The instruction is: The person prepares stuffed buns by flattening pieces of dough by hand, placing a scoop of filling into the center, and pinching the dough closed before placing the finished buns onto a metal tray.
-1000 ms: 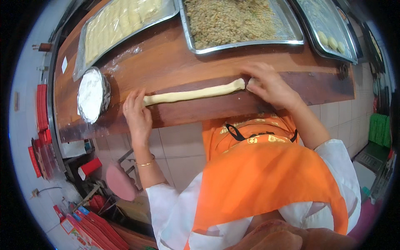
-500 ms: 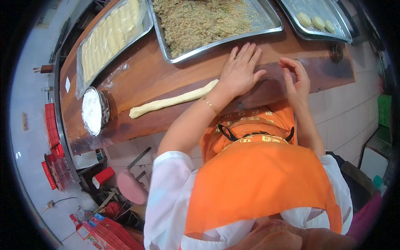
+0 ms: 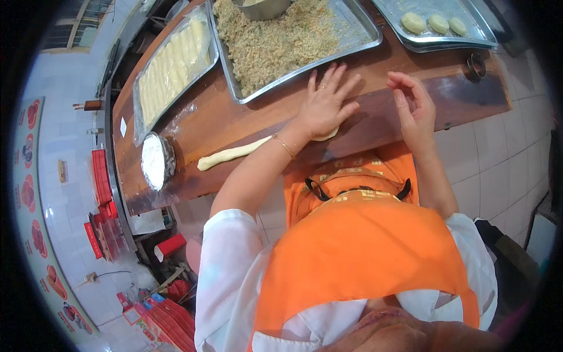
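A long pale rope of dough (image 3: 231, 154) lies along the near side of the wooden table. My left hand (image 3: 329, 105) is open, palm down with fingers spread, over the rope's right part; the wrist hides some of it, and one end shows just past the heel of the hand. Whether the palm presses on it I cannot tell. To the right, my right hand (image 3: 417, 111) hovers by the table's front edge, fingers loosely curved and apart from the thumb, with nothing visible in it.
Behind my hands sits a metal tray of crumbly filling (image 3: 368, 42) with a metal bowl (image 3: 262, 8) in it. Dough strips under plastic (image 3: 174, 61) fill a tray at left, near a bowl of white flour (image 3: 155, 162). A right-hand tray (image 3: 469, 40) bears dough rounds (image 3: 438, 24); a ring cutter (image 3: 476, 66) lies nearby.
The view has shifted, bringing the metal bowl into sight. The dough now shows on the right side of my left wrist. The left fingers have spread wider; the right hand keeps about the same pose.
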A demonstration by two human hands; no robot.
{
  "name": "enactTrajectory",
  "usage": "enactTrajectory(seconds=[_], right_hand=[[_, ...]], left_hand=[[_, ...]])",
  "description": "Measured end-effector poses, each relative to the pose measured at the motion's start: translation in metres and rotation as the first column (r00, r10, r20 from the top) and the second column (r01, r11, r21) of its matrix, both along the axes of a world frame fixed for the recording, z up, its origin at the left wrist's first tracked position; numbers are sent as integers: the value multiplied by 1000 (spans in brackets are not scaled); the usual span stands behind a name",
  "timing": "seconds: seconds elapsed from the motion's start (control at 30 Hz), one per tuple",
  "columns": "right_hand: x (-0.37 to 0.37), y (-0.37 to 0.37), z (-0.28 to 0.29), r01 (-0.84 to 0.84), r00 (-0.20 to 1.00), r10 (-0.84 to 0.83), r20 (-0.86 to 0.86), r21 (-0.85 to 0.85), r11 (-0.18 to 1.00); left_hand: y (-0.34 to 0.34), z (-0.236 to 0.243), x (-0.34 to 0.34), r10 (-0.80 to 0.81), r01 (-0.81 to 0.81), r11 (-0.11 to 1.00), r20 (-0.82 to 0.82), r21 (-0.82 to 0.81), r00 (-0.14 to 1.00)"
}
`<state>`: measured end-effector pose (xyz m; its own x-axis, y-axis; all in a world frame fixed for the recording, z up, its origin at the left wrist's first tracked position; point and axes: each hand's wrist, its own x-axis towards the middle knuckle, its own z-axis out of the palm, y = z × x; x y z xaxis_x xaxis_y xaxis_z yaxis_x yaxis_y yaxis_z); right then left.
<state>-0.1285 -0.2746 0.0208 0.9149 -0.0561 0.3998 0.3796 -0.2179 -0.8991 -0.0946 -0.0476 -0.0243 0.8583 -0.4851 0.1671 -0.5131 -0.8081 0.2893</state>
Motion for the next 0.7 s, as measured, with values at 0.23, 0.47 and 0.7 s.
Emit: enactTrajectory(seconds=[0.23, 0.47, 0.7], right_hand=[[-21, -18, -21, 40, 994, -34, -105, 51, 998], [-28, -6, -11, -57, 998, 51, -47, -131, 990], [27, 41, 12, -193, 962, 248, 117, -352, 916]], left_hand=[[-3, 2, 18, -188, 184, 982, 140, 41, 972], [-2, 7, -44, -20, 20, 1000, 58, 12, 998], [0, 7, -64, 141, -137, 990, 124, -36, 982]])
